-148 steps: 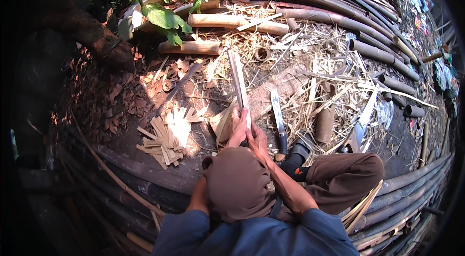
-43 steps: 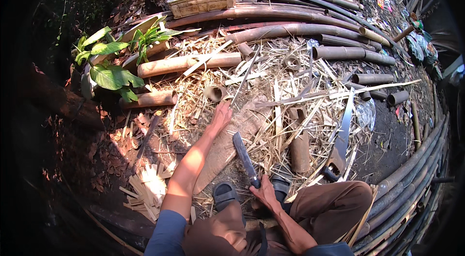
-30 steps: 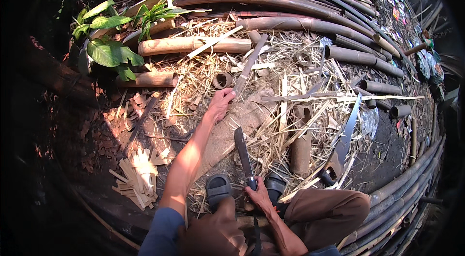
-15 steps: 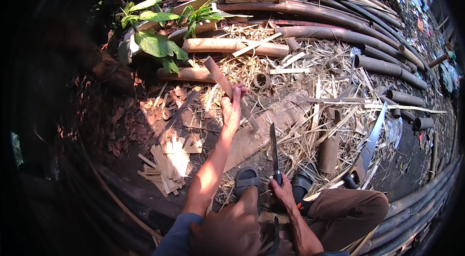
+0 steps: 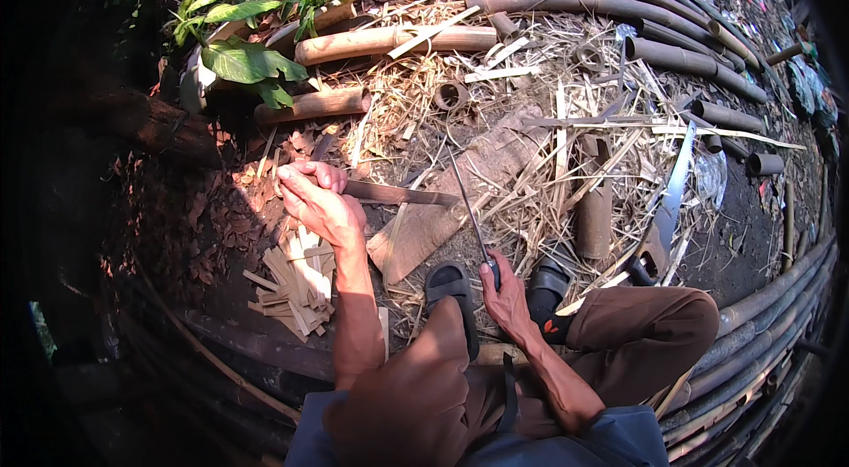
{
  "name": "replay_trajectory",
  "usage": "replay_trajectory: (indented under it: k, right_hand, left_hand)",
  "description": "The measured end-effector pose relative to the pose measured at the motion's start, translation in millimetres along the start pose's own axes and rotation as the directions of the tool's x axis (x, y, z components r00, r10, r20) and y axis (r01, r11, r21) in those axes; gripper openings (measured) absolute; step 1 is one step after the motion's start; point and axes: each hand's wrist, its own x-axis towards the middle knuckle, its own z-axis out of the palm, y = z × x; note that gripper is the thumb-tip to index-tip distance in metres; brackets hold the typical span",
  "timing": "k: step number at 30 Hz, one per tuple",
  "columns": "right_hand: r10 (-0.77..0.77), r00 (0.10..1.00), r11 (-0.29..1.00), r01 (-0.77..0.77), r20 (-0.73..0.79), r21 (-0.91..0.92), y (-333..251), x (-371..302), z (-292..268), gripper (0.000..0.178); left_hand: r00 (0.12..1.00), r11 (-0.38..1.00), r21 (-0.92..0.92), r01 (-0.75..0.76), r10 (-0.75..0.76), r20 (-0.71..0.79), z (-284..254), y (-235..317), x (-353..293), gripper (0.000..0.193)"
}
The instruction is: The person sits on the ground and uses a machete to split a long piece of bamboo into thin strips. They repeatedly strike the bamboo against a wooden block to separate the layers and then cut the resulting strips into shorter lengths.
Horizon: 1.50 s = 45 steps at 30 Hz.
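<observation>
My left hand (image 5: 325, 203) is closed round one end of a flat brown bamboo strip (image 5: 389, 193), which points to the right over a wooden board (image 5: 414, 248). In my right hand (image 5: 506, 292) is the dark handle of a long knife. The narrow knife blade (image 5: 470, 206) points up and away, close to the strip's free end; whether they touch I cannot tell. Below my left hand lies a pile of short pale bamboo slats (image 5: 292, 290). Beyond the board, split bamboo shavings (image 5: 539, 166) cover the ground.
To the right, a handsaw (image 5: 674, 197) lies beside an upright-looking bamboo piece (image 5: 594, 215). Bamboo poles (image 5: 584, 3) are stacked at the back, others (image 5: 752, 352) at the lower right. A leafy plant (image 5: 239, 60) stands at the far left, and my sandals (image 5: 449, 283) are near the board.
My left hand has come left and slightly down, and the bamboo strip has swung from upright to nearly level. The knife blade has tilted left. The whole view has shifted.
</observation>
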Motion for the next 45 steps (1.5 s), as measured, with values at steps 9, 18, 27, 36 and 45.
replay_trajectory:
  k: [9, 18, 27, 36, 45]
  right_hand:
    - [-0.171, 0.966, 0.98, 0.146, 0.195, 0.137, -81.7, 8.5, 29.5, 0.033]
    - [-0.241, 0.968, 0.96, 0.248, 0.065, -0.132, -36.1, 22.2, 33.1, 0.027]
    - [-0.004, 1.0, 0.986, 0.002, -0.015, -0.164, 54.6, 64.0, 18.9, 0.039]
    - [-0.139, 0.979, 0.982, 0.118, 0.147, 0.144, -54.9, 24.4, 13.1, 0.036]
    - [-0.308, 0.942, 0.951, 0.299, 0.136, 0.08, -68.5, 15.7, 33.8, 0.033]
  left_hand:
    - [0.997, 0.995, 0.06, -0.081, 0.081, 0.0, 17.0, 16.6, -35.3, 0.042]
    - [0.997, 0.994, 0.069, -0.082, 0.08, 0.018, 8.6, 14.6, -36.0, 0.041]
    - [0.997, 0.992, 0.107, -0.072, 0.072, 0.0, 19.9, 14.2, -46.4, 0.038]
    - [0.995, 0.962, -0.254, 0.095, -0.082, 0.062, 17.6, 11.7, -33.6, 0.028]
    - [1.0, 0.974, -0.224, 0.028, -0.027, 0.005, 22.3, 12.1, -42.8, 0.027]
